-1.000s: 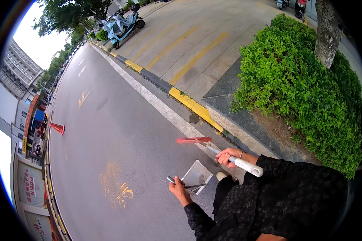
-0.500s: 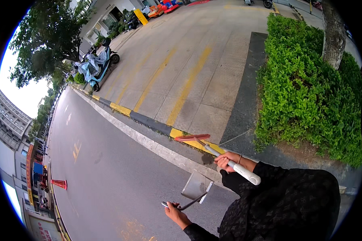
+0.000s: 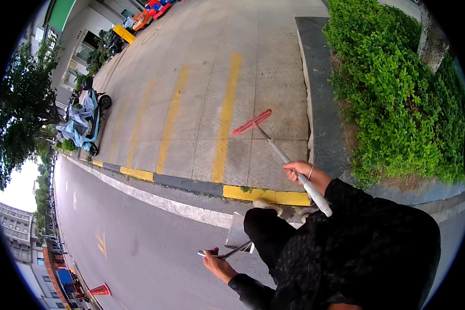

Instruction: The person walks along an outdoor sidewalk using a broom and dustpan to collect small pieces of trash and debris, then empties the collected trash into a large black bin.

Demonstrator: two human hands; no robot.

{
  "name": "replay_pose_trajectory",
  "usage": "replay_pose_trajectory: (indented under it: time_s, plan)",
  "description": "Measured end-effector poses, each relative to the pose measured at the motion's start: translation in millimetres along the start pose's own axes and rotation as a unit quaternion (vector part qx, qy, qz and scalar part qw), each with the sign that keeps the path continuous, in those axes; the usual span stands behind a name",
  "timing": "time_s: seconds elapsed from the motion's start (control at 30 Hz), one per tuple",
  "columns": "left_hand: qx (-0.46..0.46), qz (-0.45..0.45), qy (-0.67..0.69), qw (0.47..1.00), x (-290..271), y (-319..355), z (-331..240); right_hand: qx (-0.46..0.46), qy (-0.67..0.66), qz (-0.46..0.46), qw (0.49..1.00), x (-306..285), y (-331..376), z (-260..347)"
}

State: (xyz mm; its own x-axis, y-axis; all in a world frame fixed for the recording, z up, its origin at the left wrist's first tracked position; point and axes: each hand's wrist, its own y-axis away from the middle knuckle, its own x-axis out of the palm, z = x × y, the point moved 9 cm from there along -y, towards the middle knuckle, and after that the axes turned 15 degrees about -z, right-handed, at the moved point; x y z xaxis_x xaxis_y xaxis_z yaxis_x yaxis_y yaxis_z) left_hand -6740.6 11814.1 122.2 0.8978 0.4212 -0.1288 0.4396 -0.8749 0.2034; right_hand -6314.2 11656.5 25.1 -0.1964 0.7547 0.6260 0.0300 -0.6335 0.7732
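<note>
My right hand point(image 3: 297, 170) is closed around the grey shaft of a broom point(image 3: 281, 153), just above its thick white grip. Its narrow red head point(image 3: 252, 122) is over the paved slab, beyond the kerb. In my left hand point(image 3: 216, 262) is the dark, bent handle of a metal dustpan point(image 3: 235, 232). The dustpan hangs over the road near the kerb; my dark trouser leg hides part of it. One pale shoe point(image 3: 267, 206) shows beside the kerb.
A yellow-and-black kerb point(image 3: 188, 184) divides the road point(image 3: 155, 237) from the raised paving point(image 3: 274, 77). Dense hedge point(image 3: 398, 98) and a tree trunk point(image 3: 432, 44) stand at right. A covered scooter point(image 3: 85, 121) is parked far left; a red cone point(image 3: 100, 290) stands on the road.
The broom has moved from the kerb edge up over the paving, its head turned and farther forward. My view has shifted, and a leg and shoe now show by the kerb, covering part of the dustpan.
</note>
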Motion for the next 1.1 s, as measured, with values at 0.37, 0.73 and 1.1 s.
replay_pose_trajectory:
  time_s: [0.37, 0.73, 1.1]
  plan:
    - [-0.226, 0.096, -0.052, 0.968, 274.8, -232.2, 6.2, -0.193, 0.054, -0.316, 0.927, 149.2, -132.5, 103.9]
    - [-0.274, 0.169, -0.034, 0.946, 512.1, -361.5, -70.6, -0.141, -0.196, -0.171, 0.955, 258.2, -195.9, 277.2]
    - [-0.201, 0.159, -0.143, 0.956, 773.7, -481.4, -126.7, -0.302, -0.140, -0.233, 0.914, 312.1, -383.1, 660.9]
